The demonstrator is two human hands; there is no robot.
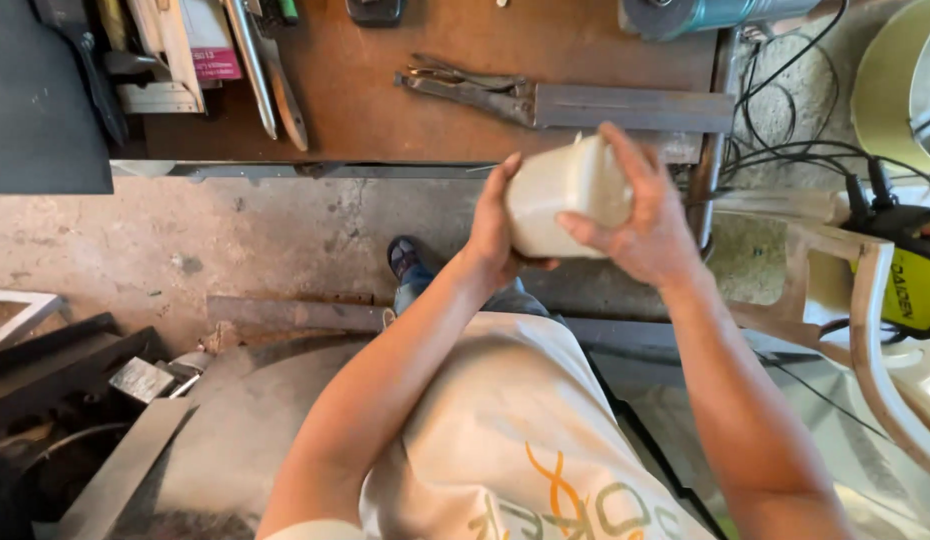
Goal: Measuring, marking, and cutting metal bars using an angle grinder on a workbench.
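A cream-white plastic jar (565, 195) is held in front of me at chest height, over the front edge of a brown workbench (385, 110). My left hand (495, 225) cups its left side and underside. My right hand (645, 215) wraps over its top and right side, fingers spread across the front. The jar's bottom and far side are hidden by my hands. Below are my pale shirt and one foot in a sandal (403, 256) on the concrete floor.
On the workbench lie locking pliers (465, 88) clamped to a flat steel bar (635, 107), plus hand tools (270, 70) at the left. Black cables (805, 150) and a yellow machine (915, 275) sit right. A curved wooden chair frame (865, 330) stands right; metal scrap (135, 420) lies lower left.
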